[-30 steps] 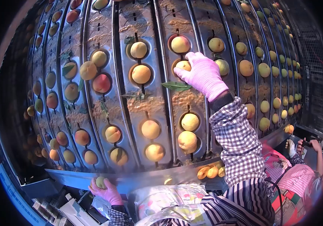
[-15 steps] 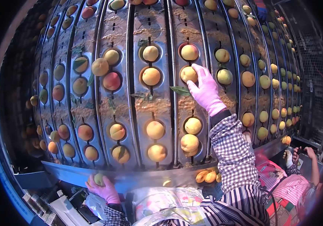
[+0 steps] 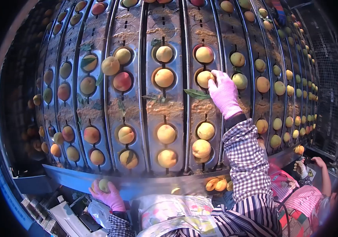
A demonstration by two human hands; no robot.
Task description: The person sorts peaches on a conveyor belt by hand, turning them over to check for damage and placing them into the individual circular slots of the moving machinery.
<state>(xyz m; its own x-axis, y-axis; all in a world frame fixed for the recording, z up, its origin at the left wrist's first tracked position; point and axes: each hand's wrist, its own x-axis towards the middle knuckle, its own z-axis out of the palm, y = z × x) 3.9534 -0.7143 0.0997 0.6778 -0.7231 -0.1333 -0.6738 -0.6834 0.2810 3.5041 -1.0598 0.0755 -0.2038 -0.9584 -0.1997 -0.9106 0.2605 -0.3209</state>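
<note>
My right hand (image 3: 224, 93), in a pink glove, reaches over a metal tray and has its thumb and fingertips closed around the right side of a yellow peach (image 3: 204, 79). That peach sits in its round cup, below a redder peach (image 3: 204, 54). A green leaf (image 3: 197, 94) lies just under it. At the near metal edge, my left hand (image 3: 113, 197), also gloved in pink, holds a greenish peach (image 3: 104, 185). To the left, a loose peach (image 3: 110, 66) rests against two others in cups. Lower down, one peach (image 3: 201, 148) partly covers another.
Long metal trays (image 3: 163, 103) with paired cups of peaches run side by side, smeared with brown residue. A metal ledge (image 3: 137, 185) borders the front, with several peach pieces (image 3: 216, 184) on it. A co-worker's arm (image 3: 323, 177) is at the lower right, and a blue glove (image 3: 281, 17) shows at the far right.
My right hand's fingers have drawn in closer around the yellow peach. The trays appear shifted slightly right in view. My left hand still holds the greenish peach in much the same place.
</note>
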